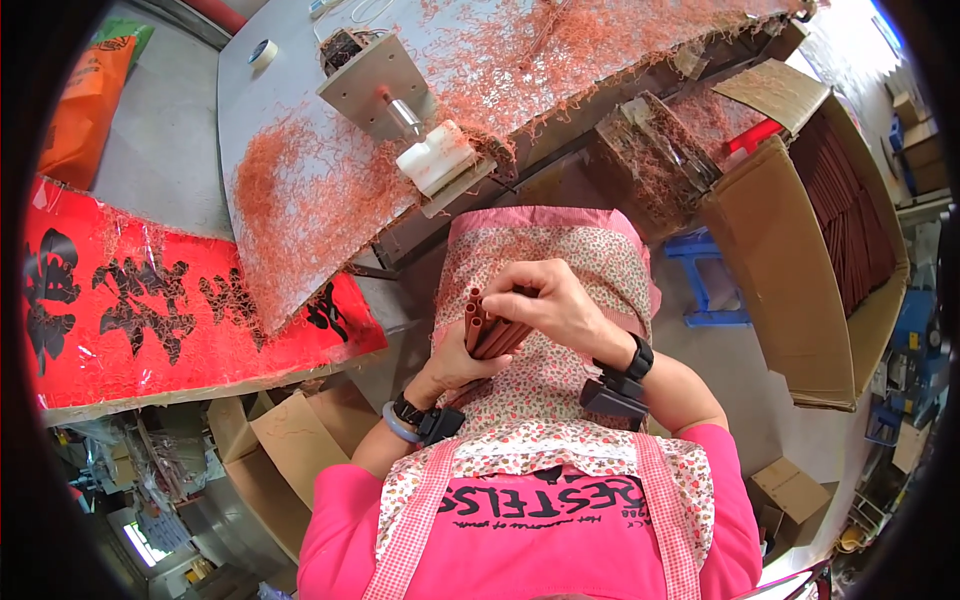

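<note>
A small bundle of reddish-brown tubes (497,340) lies in my left hand (455,362), whose fingers wrap round it above my lap. My right hand (545,297) is closed over the upper ends of the bundle, its thumb and fingertips pressed together at the tube openings. Whether those fingertips pinch a single tube is hard to make out. Beyond my hands stands a small machine with a metal plate (372,88), a shiny spindle (405,118) and a white block (436,158) in front of it.
Curly reddish shavings (310,185) cover much of the worktable (240,95). A roll of tape (263,54) lies at its far left. On the right, an open cardboard box (780,270) holds many brown tubes (845,200). A blue stool (705,280) stands below; a red banner (215,370) lies left.
</note>
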`<control>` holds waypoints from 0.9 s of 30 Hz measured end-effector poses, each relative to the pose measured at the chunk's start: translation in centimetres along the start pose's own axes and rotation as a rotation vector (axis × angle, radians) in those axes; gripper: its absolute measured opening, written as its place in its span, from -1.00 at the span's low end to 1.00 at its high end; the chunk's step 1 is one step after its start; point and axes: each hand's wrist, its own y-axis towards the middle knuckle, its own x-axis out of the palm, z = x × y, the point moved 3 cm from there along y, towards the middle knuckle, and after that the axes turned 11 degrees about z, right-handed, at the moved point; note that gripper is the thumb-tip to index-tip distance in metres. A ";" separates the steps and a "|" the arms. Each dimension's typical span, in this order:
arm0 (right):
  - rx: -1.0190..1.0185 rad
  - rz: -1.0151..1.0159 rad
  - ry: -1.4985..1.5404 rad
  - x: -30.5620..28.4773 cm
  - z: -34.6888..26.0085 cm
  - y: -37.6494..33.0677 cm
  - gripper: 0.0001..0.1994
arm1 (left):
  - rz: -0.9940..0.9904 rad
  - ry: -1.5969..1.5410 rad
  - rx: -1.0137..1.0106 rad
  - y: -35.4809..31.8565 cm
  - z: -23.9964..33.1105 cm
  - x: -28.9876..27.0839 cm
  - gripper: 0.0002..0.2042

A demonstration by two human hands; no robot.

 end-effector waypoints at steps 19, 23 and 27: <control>0.265 0.026 0.541 -0.1 1.7 0.4 -0.51 | -0.040 -0.110 -0.101 0.1 0.4 -0.1 -0.31; 0.215 -0.026 0.457 -0.3 0.5 0.1 -0.67 | -0.049 -0.063 -0.053 0.2 0.0 -0.3 -0.30; 0.007 -0.013 0.073 -0.1 -0.2 0.0 -0.80 | -0.059 -0.076 -0.069 0.2 -0.5 -0.4 -0.30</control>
